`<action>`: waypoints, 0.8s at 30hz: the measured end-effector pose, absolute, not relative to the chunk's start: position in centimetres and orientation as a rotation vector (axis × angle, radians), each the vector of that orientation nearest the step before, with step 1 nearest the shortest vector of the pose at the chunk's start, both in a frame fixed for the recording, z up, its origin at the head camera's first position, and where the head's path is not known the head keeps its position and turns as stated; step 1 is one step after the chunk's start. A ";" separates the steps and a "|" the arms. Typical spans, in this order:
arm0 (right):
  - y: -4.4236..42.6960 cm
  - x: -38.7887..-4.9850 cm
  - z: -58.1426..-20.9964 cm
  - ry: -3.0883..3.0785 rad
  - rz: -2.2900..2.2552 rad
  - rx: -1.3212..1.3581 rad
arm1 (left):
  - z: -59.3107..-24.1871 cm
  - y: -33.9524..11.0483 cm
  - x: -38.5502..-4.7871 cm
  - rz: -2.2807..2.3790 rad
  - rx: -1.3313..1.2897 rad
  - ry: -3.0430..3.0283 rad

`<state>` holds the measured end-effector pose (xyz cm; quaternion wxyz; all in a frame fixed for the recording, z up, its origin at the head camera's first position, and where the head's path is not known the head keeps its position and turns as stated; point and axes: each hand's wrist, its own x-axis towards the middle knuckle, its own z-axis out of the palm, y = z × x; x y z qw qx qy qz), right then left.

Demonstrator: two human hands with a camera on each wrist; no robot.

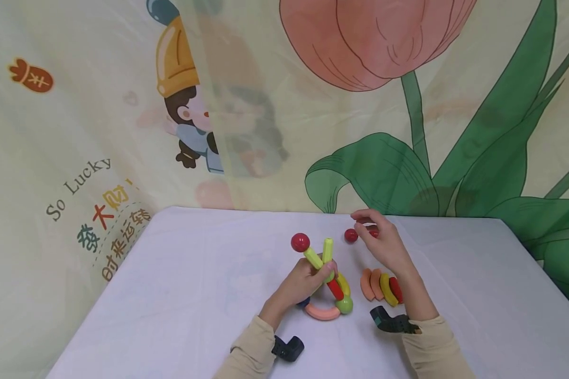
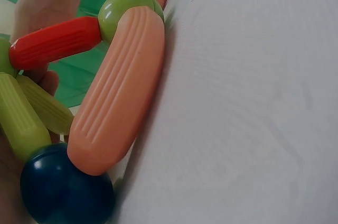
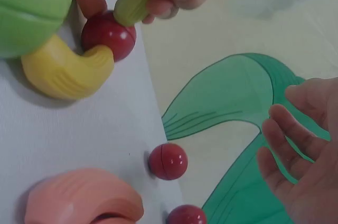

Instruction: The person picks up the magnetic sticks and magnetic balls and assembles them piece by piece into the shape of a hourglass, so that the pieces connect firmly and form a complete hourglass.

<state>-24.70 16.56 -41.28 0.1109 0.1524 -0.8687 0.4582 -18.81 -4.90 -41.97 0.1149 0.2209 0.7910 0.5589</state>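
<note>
My left hand grips the upper part of a toy frame made of joined rods and balls. Its base holds a curved salmon piece, a curved yellow piece, a green ball, a dark blue ball and a red ball. A straight red rod slopes up from the green ball. Two light green rods stick up above the hand, one tipped with a red ball. My right hand, fingers loosely bent and holding nothing, hovers near two loose red balls, partly covering one in the head view.
Right of the frame, several curved pieces lie in a row on the white tabletop: salmon ones, a yellow one and a red one. A printed curtain hangs behind the table's back edge.
</note>
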 end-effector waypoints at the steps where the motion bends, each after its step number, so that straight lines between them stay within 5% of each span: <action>1: 16.8 -24.8 -41.4 -2.556 1.336 0.436 | -42.0 -4.9 -18.8 1.639 0.648 2.321; 24: 19.6 -26.1 -44.2 -2.756 1.101 0.312 | -42.2 -4.8 -18.9 1.629 0.644 2.339</action>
